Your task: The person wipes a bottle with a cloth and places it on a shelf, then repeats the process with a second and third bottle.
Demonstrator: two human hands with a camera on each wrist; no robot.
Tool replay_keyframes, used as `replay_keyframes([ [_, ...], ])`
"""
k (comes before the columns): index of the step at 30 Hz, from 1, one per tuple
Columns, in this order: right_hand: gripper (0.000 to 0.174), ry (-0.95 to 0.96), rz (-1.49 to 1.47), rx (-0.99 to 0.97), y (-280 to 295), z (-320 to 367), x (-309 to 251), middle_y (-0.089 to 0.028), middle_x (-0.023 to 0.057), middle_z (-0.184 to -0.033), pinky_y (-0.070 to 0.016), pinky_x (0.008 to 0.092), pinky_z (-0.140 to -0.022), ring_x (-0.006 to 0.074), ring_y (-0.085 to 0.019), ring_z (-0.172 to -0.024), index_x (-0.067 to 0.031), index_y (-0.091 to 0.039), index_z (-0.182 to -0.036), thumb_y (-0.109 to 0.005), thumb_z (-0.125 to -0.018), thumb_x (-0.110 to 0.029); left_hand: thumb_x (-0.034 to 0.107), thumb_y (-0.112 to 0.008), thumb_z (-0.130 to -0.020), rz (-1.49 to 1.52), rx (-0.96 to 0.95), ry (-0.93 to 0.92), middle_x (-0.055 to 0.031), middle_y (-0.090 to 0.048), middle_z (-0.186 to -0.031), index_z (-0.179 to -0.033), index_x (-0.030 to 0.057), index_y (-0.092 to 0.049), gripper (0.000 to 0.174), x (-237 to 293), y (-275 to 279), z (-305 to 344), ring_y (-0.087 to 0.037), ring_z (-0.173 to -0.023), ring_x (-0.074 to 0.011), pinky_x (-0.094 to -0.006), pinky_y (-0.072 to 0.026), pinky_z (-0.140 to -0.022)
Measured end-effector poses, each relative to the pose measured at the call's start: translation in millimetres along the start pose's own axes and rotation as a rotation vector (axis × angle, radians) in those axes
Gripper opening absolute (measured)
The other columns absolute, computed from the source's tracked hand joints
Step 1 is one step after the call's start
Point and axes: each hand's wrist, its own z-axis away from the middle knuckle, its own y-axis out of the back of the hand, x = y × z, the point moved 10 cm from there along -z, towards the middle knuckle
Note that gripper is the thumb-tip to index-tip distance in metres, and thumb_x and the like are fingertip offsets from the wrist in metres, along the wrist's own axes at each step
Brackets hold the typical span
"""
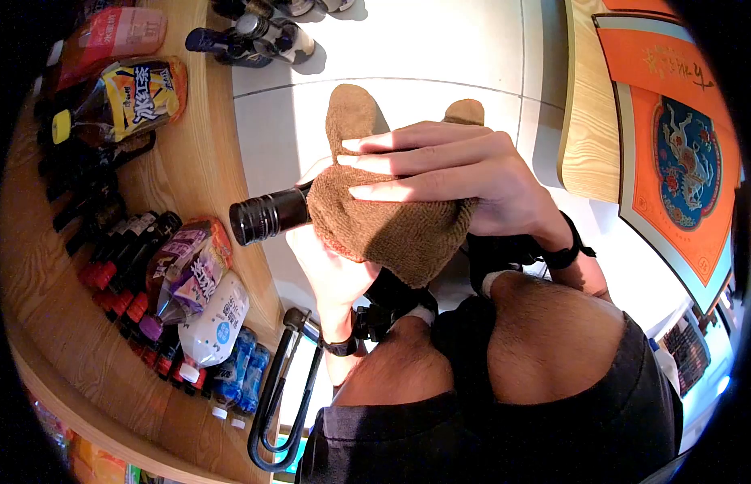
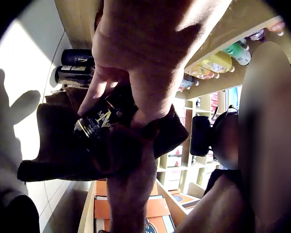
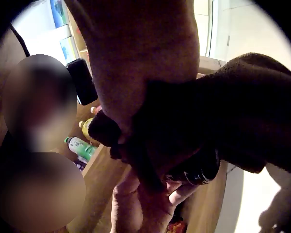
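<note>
A dark bottle [image 1: 271, 216] lies sideways, its ridged black neck sticking out of a brown cloth [image 1: 392, 230] in the head view. My left hand [image 1: 331, 270] grips the bottle from below, partly hidden by the cloth. My right hand [image 1: 472, 173] holds the cloth round the bottle, its long fingers laid over the top and its thumb hidden. Part of the bottle's label [image 2: 102, 119] shows between the fingers of my left hand [image 2: 136, 58] in the left wrist view. The right wrist view shows the bottle's dark end [image 3: 203, 170] beside the cloth [image 3: 252, 107].
A wooden shelf [image 1: 190, 121] on the left holds several drink bottles [image 1: 141, 93]. More dark bottles [image 1: 275, 40] stand on the tiled floor [image 1: 432, 48] ahead. At the right is a wooden edge [image 1: 589, 145] with orange printed boards [image 1: 682, 161]. A black U-shaped handle [image 1: 271, 411] is near the left knee.
</note>
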Motion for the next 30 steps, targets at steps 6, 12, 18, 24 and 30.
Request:
replay_keyframes([
  [6,0.051,-0.004,-0.003,0.058,2,0,-1,-0.063,0.0164,-0.119,-0.0485,0.0413,-0.094,0.0355,-0.059,-0.111,-0.0001,-0.067,-0.105,-0.068,-0.055,0.008,0.015,-0.075,-0.065,0.073,0.036,-0.021,-0.0134,-0.063,-0.108,-0.116,-0.0038,-0.056,0.057,-2,-1,-3,-0.063,-0.097,-0.0221,-0.0343,-0.0486,-0.089],
  [12,0.047,-0.053,0.016,0.109,3,0,3,-0.064,0.0154,-0.118,-0.0493,0.04,-0.093,0.0343,-0.061,-0.109,-0.0003,-0.067,-0.106,-0.072,-0.059,0.006,0.013,-0.075,-0.066,0.038,-0.001,-0.014,-0.0134,-0.064,-0.106,-0.115,-0.0028,-0.057,0.055,-4,-1,-3,-0.064,-0.097,-0.0228,-0.0345,-0.0492,-0.088],
  [18,0.046,-0.088,0.022,0.125,6,3,6,-0.066,0.0143,-0.113,-0.0503,0.0395,-0.091,0.0338,-0.063,-0.106,-0.0028,-0.068,-0.107,-0.076,-0.062,0.002,0.012,-0.075,-0.066,-0.039,-0.077,0.003,-0.0133,-0.065,-0.105,-0.115,-0.0019,-0.058,0.053,-8,-5,0,-0.065,-0.096,-0.0234,-0.0347,-0.0498,-0.087],
  [24,0.043,-0.175,-0.04,0.139,9,2,10,-0.068,0.0097,-0.112,-0.05,0.0391,-0.094,0.0299,-0.063,-0.107,-0.008,-0.07,-0.106,-0.077,-0.064,-0.011,0.01,-0.075,-0.066,-0.14,-0.175,-0.003,-0.0133,-0.066,-0.104,-0.114,-0.0009,-0.06,0.051,-6,-14,7,-0.065,-0.096,-0.0241,-0.0349,-0.0504,-0.087],
  [30,0.043,-0.188,-0.091,0.155,12,4,14,-0.068,0.0118,-0.111,-0.05,0.0375,-0.093,0.0294,-0.064,-0.106,-0.0083,-0.07,-0.108,-0.075,-0.065,-0.014,0.007,-0.076,-0.066,-0.17,-0.195,-0.1,-0.014,-0.07,-0.099,-0.106,0.0008,-0.065,0.042,13,-25,5,-0.068,-0.093,-0.0251,-0.0347,-0.0529,-0.082],
])
